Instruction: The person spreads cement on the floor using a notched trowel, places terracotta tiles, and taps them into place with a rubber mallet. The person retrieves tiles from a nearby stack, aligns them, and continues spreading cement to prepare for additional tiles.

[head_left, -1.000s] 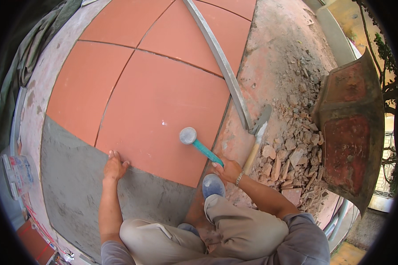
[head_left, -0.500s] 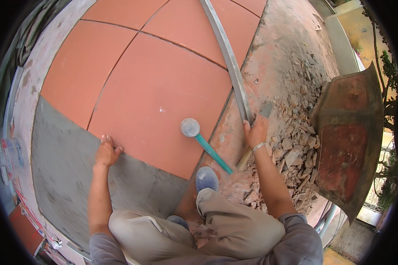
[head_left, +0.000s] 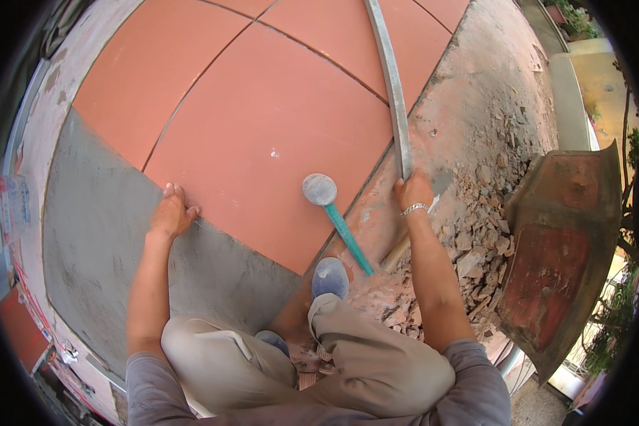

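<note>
My left hand [head_left: 175,211] rests with fingers apart on the near edge of a terracotta-coloured tile [head_left: 255,142], just above the grey mortar bed [head_left: 99,234]. My right hand [head_left: 415,192] is closed on the lower end of a long grey metal bar [head_left: 387,67], which lies across the tiles. Left of that hand, a mallet with a pale round head and teal handle [head_left: 347,237] lies with its head on the tile. A tool with a pale wooden handle [head_left: 395,253] lies beneath my right wrist and arm, its grey blade mostly hidden behind my hand.
Broken rubble [head_left: 479,263] covers the pink ground at the right, beside a large rusty, dirty metal sheet or pan [head_left: 557,241]. My shoes [head_left: 330,278] are at the tile's near edge. A plastic bucket-like container [head_left: 7,209] stands far left, with plants [head_left: 610,326] beyond the right edge.
My right hand has let go of the mallet and moved up and right onto the metal bar, whose upper end has shifted right. My left hand stays at the tile edge.
</note>
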`<state>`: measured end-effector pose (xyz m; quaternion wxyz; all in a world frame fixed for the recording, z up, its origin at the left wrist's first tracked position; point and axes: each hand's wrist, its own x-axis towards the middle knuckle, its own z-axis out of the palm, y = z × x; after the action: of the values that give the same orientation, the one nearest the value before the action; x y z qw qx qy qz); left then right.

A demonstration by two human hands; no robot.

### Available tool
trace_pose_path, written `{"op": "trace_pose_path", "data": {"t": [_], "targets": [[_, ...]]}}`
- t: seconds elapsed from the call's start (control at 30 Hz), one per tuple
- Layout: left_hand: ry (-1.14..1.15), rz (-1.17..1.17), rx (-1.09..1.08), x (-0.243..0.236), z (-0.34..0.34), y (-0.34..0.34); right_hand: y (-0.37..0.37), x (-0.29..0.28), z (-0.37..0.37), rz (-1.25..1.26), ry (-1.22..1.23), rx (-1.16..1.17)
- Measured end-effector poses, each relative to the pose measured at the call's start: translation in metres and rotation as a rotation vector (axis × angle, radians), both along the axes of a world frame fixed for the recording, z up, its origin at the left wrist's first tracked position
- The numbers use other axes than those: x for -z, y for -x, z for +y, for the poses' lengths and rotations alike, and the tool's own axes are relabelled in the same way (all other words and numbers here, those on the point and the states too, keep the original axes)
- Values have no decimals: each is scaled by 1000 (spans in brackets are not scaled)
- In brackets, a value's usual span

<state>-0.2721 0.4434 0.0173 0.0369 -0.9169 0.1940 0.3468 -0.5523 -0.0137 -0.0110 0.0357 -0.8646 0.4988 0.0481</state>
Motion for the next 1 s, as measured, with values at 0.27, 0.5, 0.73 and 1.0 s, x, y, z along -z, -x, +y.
{"op": "trace_pose_path", "data": {"t": [0.27,0.5,0.73,1.0], "targets": [[-24,-44,7,1,2,3,-6,-14,3,68,-67,26],[-103,26,-20,-10,-6,0,4,-13,-5,30,-141,16],[-90,28,-6,-10,-3,-1,90,-27,19,-189,-77,79],[-78,13,2,-12,-5,0,138,-10,40,96,-238,217]]}}
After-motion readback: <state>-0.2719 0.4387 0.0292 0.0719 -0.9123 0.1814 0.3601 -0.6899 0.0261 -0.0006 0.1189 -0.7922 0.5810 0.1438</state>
